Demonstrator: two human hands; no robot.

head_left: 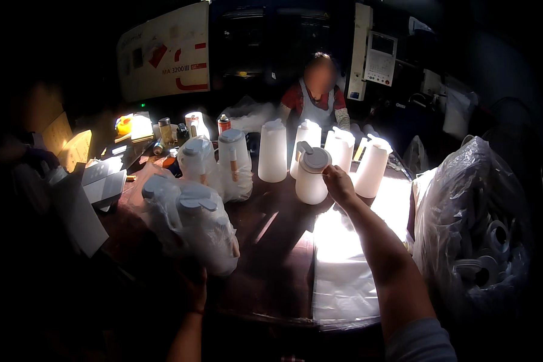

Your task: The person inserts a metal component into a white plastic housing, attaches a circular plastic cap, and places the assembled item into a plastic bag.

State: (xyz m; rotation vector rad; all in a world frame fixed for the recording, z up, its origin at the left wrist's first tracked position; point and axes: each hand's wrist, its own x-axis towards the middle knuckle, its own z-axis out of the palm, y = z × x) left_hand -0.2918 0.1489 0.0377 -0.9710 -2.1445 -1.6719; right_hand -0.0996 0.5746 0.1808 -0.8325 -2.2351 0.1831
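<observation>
"Starting from my right hand: state and contents?"

"One right hand, curled closed on the handle side of a white lidded jug, just under the lid's edge. Jug: pale body, light grey lid, near the middle of the table. Whether its base touches the tabletop, I cannot tell."

"And my left hand?"

"One left hand, in deep shadow at the foot of the nearest bagged jug. I cannot tell whether its fingers grip."

"Items close by?"

"Behind the held jug, four white jugs in a row, upright, unwrapped. To the left, three more bagged jugs, in clear plastic like the nearest one. Under my right forearm, white sheeting, brightly sunlit at its far part, on a dark reddish-brown table."

"Farther out?"

"Right: one large clear plastic bag containing white ring-shaped parts. Left: white cards or flat boxes; behind the bagged jugs, one spray can, red. Across the table: one co-worker, red top, pale apron. Beyond: a control panel with a small dark screen, and a white machine panel with red markings."
</observation>
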